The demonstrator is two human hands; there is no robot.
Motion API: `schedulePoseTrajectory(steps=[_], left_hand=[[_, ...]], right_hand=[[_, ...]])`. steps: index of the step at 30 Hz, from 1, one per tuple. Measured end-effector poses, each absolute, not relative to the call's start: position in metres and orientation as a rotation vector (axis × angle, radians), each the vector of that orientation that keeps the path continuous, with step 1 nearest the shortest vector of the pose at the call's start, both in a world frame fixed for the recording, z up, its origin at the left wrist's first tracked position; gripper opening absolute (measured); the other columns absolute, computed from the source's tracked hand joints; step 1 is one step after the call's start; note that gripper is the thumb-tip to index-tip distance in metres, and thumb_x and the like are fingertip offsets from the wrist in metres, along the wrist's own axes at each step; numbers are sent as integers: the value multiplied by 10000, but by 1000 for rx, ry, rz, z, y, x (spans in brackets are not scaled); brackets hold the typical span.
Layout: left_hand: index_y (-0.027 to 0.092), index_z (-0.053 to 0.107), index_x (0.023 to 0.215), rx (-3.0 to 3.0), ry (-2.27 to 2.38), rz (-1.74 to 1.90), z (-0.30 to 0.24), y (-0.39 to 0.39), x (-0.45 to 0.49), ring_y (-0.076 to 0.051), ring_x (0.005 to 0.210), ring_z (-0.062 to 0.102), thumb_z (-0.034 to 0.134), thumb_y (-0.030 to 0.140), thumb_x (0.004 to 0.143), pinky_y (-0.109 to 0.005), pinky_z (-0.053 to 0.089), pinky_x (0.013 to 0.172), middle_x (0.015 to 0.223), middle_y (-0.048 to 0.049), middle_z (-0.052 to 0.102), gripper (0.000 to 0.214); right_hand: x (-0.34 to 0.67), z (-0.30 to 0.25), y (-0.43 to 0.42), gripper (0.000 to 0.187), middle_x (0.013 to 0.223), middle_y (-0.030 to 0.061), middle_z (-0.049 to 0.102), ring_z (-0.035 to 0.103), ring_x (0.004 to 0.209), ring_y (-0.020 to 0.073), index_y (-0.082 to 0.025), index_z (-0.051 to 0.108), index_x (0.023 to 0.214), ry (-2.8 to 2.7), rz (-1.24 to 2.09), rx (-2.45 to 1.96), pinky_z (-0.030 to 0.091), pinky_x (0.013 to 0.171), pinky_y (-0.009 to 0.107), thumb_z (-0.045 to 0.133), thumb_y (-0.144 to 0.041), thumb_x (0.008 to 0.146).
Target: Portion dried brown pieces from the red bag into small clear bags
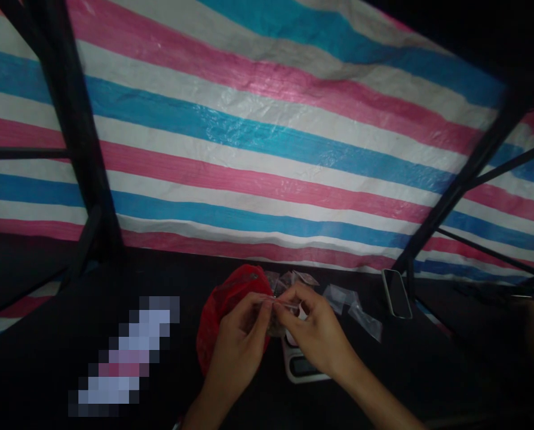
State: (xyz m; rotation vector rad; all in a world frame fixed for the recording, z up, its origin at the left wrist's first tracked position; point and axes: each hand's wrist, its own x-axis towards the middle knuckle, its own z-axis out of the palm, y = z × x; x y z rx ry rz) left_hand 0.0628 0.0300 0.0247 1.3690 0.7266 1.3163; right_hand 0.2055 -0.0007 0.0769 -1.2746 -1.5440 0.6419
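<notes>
Between my two hands is a small clear plastic bag [276, 325], pinched along its top edge. My left hand [244, 334] grips the left part of that edge with thumb and fingers. On the other side, my right hand [314, 325] pinches the edge the same way. Something darkish shows inside the bag, too dim to name. Behind my left hand lies a red bag [217, 310]. Partly under my right hand stands a small white scale [305, 373] with a dark display.
Several clear plastic bags [336, 297] lie beyond and right of my hands. A phone [396, 294] rests farther right, near a dark metal post. A blurred pixelated patch [128, 358] covers something at left. Striped sheeting [267, 149] hangs behind the black table [168, 388].
</notes>
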Motion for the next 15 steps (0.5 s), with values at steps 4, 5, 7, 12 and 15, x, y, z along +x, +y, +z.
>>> schedulePoseTrajectory(steps=[4,5,7,12,15], left_hand=[[196,755,967,1556,763,1310,25,33,60,-169,813,717,601,453,1013,-261,565,764,952,-43,786,303],[198,762,967,1604,774,1306,26,34,59,-170,810,720,594,444,1018,-258,563,753,945,-45,789,302],[203,774,967,1702,782,1278,27,35,59,-173,806,732,573,431,1031,-257,562,737,931,-48,797,310],[234,787,1045,1908,792,1339,20,35,64,-217,1085,745,495,374,1063,-340,559,1016,1134,-75,810,324],[240,762,1181,1845,979,1439,18,33,61,-233,1199,717,439,400,1076,-387,538,1095,1247,-85,788,376]], right_hand=[[210,71,1,199,731,-26,585,520,673,143,-216,663,832,-1525,749,-1276,433,633,263,687,-400,904],[211,70,1,209,738,-22,601,529,681,145,-213,677,851,-1524,768,-1279,446,650,264,692,-414,903],[215,70,0,244,754,-11,629,553,705,149,-206,689,844,-1533,785,-1289,468,685,267,704,-443,900],[244,82,11,251,772,0,657,600,711,167,-212,679,856,-1666,660,-1334,475,655,262,663,-455,922],[284,96,36,244,820,37,710,652,757,204,-214,664,848,-1672,254,-1435,506,710,294,605,-436,930]])
